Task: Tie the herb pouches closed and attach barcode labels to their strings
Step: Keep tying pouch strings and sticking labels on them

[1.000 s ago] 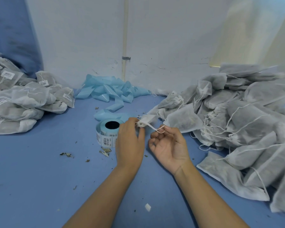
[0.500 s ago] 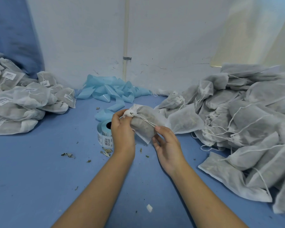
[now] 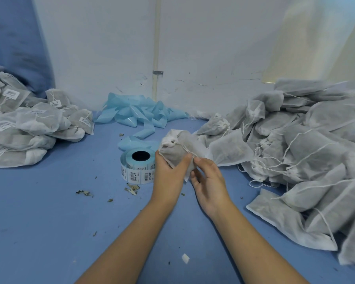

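Centrally, the left hand (image 3: 168,177) gripped a herb pouch (image 3: 180,148) while the right hand (image 3: 208,177) pinched its string (image 3: 186,149), between label roll (image 3: 138,167) and right-side pouch pile (image 3: 305,150); bare blue table (image 3: 49,222) spread lower left.

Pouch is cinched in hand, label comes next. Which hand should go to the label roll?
Probably the left hand: it sits right beside the label roll, though it grips the pouch. The right hand pinches the string, farther away.

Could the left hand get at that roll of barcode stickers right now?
Probably yes: the label roll stands right beside the left hand with nothing between them, but that hand is gripping the pouch.
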### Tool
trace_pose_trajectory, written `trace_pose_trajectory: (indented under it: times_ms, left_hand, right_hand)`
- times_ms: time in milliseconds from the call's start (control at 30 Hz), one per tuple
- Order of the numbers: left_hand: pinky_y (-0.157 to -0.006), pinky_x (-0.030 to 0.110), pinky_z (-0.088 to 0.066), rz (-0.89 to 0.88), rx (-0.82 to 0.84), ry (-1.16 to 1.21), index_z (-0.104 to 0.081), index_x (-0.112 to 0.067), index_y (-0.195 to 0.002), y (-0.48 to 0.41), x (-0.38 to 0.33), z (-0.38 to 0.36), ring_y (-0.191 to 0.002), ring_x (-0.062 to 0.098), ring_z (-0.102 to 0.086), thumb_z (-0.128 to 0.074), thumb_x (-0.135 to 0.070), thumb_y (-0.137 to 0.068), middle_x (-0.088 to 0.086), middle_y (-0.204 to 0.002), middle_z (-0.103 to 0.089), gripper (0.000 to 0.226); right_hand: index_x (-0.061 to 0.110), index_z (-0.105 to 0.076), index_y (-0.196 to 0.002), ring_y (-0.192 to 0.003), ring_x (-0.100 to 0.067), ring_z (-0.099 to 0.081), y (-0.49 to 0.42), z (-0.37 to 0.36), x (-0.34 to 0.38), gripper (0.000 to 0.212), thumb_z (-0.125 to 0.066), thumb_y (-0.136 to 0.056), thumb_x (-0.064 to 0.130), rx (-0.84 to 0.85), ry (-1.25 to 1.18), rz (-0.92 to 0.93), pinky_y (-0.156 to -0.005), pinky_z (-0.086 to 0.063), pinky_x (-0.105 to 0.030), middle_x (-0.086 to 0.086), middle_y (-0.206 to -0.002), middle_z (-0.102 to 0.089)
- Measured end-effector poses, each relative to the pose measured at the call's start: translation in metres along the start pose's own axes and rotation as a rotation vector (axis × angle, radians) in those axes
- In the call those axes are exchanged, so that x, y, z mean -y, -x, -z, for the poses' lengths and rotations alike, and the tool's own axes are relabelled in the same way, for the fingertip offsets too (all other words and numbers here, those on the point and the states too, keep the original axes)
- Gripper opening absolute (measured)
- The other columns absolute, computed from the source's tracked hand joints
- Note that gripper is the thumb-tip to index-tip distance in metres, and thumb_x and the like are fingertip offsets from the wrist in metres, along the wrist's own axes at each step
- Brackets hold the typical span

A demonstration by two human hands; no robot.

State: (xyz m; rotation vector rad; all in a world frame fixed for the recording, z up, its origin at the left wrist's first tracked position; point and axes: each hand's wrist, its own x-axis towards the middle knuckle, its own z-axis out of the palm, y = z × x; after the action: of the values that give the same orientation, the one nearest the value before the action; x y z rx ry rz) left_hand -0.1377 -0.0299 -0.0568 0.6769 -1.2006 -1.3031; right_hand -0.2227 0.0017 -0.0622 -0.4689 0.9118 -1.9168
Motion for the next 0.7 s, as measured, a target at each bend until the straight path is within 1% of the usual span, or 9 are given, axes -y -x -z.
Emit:
trace_pose_trajectory:
  times_ms: [33,133,267,367,467,500,600,633,700]
  left_hand:
    - [-0.083,0.015,-0.05,0.0,-0.009,-0.01,-0.05,-0.014,-0.118,0.0,0.0,-0.001,-0.1,0.004,-0.064,-0.069,-0.014,-0.085,-0.002,-0.11,-0.065,0.038]
    - [-0.096,0.031,-0.048,0.019,-0.072,-0.027,-0.052,-0.011,-0.118,0.0,-0.004,0.0,-0.106,0.014,-0.063,-0.066,-0.018,-0.089,0.003,-0.113,-0.066,0.033]
    - [-0.1,0.038,-0.047,0.059,-0.138,0.01,-0.051,-0.003,-0.12,-0.004,-0.008,0.002,-0.111,0.022,-0.061,-0.061,-0.015,-0.092,0.011,-0.116,-0.064,0.033]
    - [-0.096,0.034,-0.049,0.102,-0.17,0.068,-0.051,-0.005,-0.12,-0.005,-0.011,0.003,-0.107,0.021,-0.063,-0.061,-0.013,-0.091,0.01,-0.115,-0.065,0.032]
    - [-0.076,0.017,-0.053,0.139,-0.189,0.102,-0.055,-0.012,-0.108,-0.007,-0.011,0.004,-0.089,0.011,-0.065,-0.062,-0.014,-0.09,0.001,-0.098,-0.067,0.019]
    - [-0.072,0.016,-0.052,0.148,-0.199,0.102,-0.055,-0.013,-0.105,-0.007,-0.011,0.004,-0.085,0.01,-0.065,-0.063,-0.015,-0.09,0.0,-0.095,-0.067,0.016]
    - [-0.083,0.029,-0.052,0.175,-0.228,0.101,-0.055,-0.006,-0.111,-0.007,-0.014,0.004,-0.093,0.019,-0.065,-0.062,-0.015,-0.09,0.008,-0.102,-0.066,0.024]
    - [-0.084,0.031,-0.051,0.17,-0.231,0.093,-0.055,-0.004,-0.113,-0.006,-0.015,0.004,-0.095,0.021,-0.065,-0.063,-0.014,-0.09,0.01,-0.104,-0.067,0.026]
    - [-0.079,0.03,-0.052,0.146,-0.224,0.058,-0.057,-0.003,-0.112,-0.007,-0.017,0.005,-0.094,0.023,-0.065,-0.063,-0.014,-0.09,0.012,-0.105,-0.068,0.026]
  right_hand:
    - [0.012,-0.056,-0.077,-0.078,-0.012,-0.057,0.0,-0.001,-0.001,0.016,-0.061,-0.088,0.002,0.011,0.025,0.005,-0.074,-0.047,-0.02,-0.001,-0.08,-0.063]
    - [0.011,-0.058,-0.078,-0.077,-0.011,-0.06,0.002,-0.002,-0.002,0.015,-0.061,-0.087,0.0,0.047,0.102,0.026,-0.076,-0.049,-0.021,-0.002,-0.081,-0.064]
    - [0.01,-0.058,-0.079,-0.074,-0.012,-0.059,0.004,-0.003,-0.003,0.014,-0.063,-0.085,-0.001,0.091,0.194,0.051,-0.076,-0.049,-0.022,-0.003,-0.077,-0.061]
    - [0.01,-0.058,-0.078,-0.07,-0.012,-0.059,0.004,-0.004,-0.004,0.015,-0.062,-0.084,-0.003,0.119,0.239,0.061,-0.072,-0.05,-0.023,-0.002,-0.073,-0.061]
    - [0.011,-0.06,-0.074,-0.069,-0.015,-0.061,0.005,-0.004,-0.005,0.017,-0.064,-0.082,-0.003,0.135,0.296,0.063,-0.071,-0.051,-0.025,-0.001,-0.071,-0.063]
    - [0.013,-0.061,-0.071,-0.07,-0.016,-0.06,0.006,-0.004,-0.006,0.019,-0.065,-0.081,-0.002,0.132,0.334,0.068,-0.072,-0.05,-0.027,-0.001,-0.07,-0.063]
    - [0.019,-0.061,-0.062,-0.072,-0.02,-0.056,0.007,-0.006,-0.008,0.025,-0.068,-0.078,0.001,0.135,0.45,0.099,-0.075,-0.046,-0.031,-0.004,-0.07,-0.062]
    - [0.02,-0.061,-0.061,-0.072,-0.02,-0.056,0.007,-0.006,-0.008,0.025,-0.068,-0.078,0.002,0.139,0.472,0.103,-0.074,-0.046,-0.031,-0.004,-0.07,-0.062]
    - [0.02,-0.062,-0.062,-0.07,-0.018,-0.058,0.008,-0.006,-0.008,0.024,-0.069,-0.079,0.005,0.142,0.497,0.1,-0.073,-0.047,-0.029,-0.003,-0.07,-0.063]
